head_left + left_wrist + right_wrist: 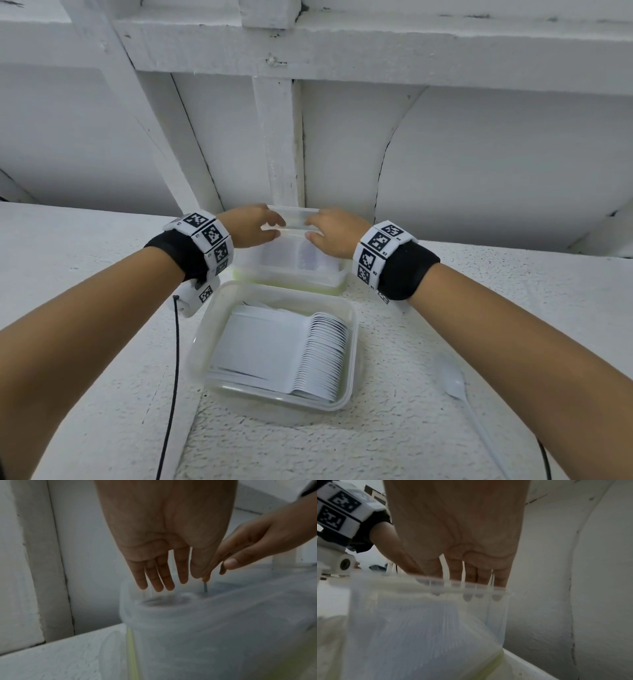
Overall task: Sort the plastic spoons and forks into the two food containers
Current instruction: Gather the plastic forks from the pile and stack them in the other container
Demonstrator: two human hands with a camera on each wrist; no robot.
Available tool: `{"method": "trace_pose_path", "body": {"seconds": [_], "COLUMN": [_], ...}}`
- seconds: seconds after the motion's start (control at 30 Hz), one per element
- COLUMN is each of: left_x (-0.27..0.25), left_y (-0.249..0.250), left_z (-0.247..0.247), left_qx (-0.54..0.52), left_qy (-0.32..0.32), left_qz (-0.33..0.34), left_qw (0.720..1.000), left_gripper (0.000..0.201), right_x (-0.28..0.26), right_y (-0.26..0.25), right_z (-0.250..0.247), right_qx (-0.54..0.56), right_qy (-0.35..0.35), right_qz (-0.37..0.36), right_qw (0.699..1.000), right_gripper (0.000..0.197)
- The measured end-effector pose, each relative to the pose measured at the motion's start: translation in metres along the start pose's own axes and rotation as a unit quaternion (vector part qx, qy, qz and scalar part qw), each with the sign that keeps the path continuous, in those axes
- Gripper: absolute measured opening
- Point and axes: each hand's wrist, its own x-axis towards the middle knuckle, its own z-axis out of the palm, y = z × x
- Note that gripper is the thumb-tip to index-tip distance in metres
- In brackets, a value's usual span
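- Spoons lie stacked in a neat row inside the near container, bowls to the right and handles to the left.
- One loose white utensil lies on the rough white ledge to the right of that container, apart from it; whether it is a spoon or a fork I cannot tell from here.
- A black cable hangs down from the left wrist, just left of the near container.
- Behind sits the far container, with a yellow-green band at its base and pale utensils inside, too blurred to name.
- Both hands reach to its back edge and hold a clear lid between them, its near edge tipped up over the far container.
- The left hand grasps the lid's left end, fingers over the top and thumb below.
- The right hand grasps the right end; in the right wrist view its fingertips show through the clear plastic rim.
- In the left wrist view the left hand's fingers point down, almost straight, over the blurred container.
- Marker bands wrap both wrists.
- A white wall with timber framing rises straight behind the ledge.
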Motion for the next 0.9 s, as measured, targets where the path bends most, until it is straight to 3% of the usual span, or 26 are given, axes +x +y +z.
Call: {"method": "trace_pose_path", "body": {"seconds": [0.27, 0.4, 0.53, 0.63, 0.73, 0.9], "left_x": [-0.128, -0.190, -0.233, -0.249, -0.247, -0.228], "left_y": [0.028, 0.034, 0.032, 0.024, 0.021, 0.023], "left_z": [-0.014, 0.023, 0.073, 0.112, 0.136, 0.157], "left_qx": [-0.089, -0.154, -0.178, -0.112, -0.075, -0.060], "left_qy": [0.129, 0.192, 0.253, 0.177, 0.044, -0.016], "left_qz": [-0.002, -0.047, -0.143, -0.209, -0.288, -0.277], "left_qw": [0.988, 0.968, 0.940, 0.955, 0.954, 0.959], "left_gripper": [0.034, 0.033, 0.025, 0.016, 0.033, 0.046], "right_x": [-0.109, -0.176, -0.227, -0.250, -0.260, -0.257], "right_y": [0.002, 0.010, 0.029, 0.041, 0.044, 0.045], "right_z": [-0.012, 0.015, 0.050, 0.069, 0.083, 0.099], "right_qx": [0.006, 0.016, 0.036, 0.043, 0.051, 0.089], "right_qy": [0.097, 0.077, 0.022, -0.038, -0.068, -0.030], "right_qz": [0.007, 0.053, 0.122, 0.173, 0.212, 0.231], "right_qw": [0.995, 0.995, 0.992, 0.983, 0.974, 0.968], "right_gripper": [0.041, 0.039, 0.036, 0.035, 0.037, 0.048]}}
